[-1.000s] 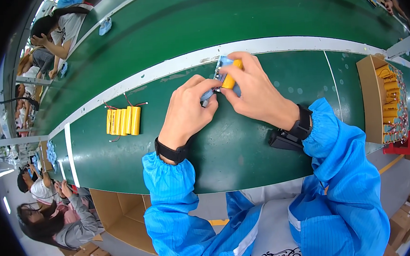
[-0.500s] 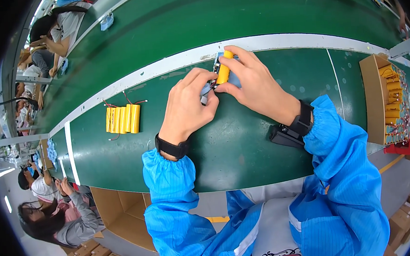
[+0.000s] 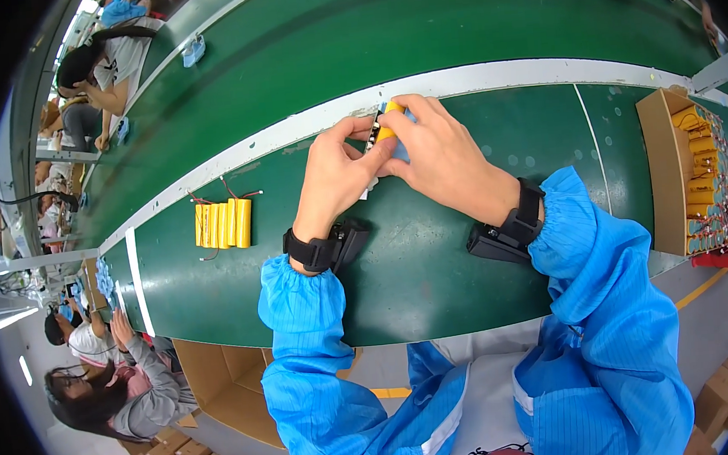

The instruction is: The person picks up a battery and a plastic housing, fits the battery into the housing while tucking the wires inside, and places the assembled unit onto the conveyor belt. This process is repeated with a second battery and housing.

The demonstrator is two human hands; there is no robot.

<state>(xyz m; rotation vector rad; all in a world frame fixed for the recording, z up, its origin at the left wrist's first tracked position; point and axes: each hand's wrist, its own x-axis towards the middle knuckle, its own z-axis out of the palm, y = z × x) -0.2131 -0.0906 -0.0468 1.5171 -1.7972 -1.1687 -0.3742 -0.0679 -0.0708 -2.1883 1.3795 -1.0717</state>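
Near the far edge of the green bench I hold a yellow battery pack (image 3: 388,125), tilted, with a narrow circuit board (image 3: 373,133) along its left side. The fingers of my right hand (image 3: 448,152) wrap over the pack's upper end and right side. My left hand (image 3: 330,179) pinches at the board's side, its thumb reaching onto the pack. A bit of pale blue shows behind the pack, and a small white piece pokes out below my left fingers; I cannot make out either. To the left, a row of yellow battery packs (image 3: 223,224) with thin wires lies on the bench.
A cardboard box (image 3: 666,174) full of yellow battery packs stands at the right. A white rail (image 3: 506,75) borders the bench's far side. An open carton (image 3: 222,384) sits below the front edge at left. Other people sit along the left.
My left hand has turned and its thumb has come onto the battery pack; the black device under that wrist now shows. The pack has shifted slightly left and is more covered by my fingers.
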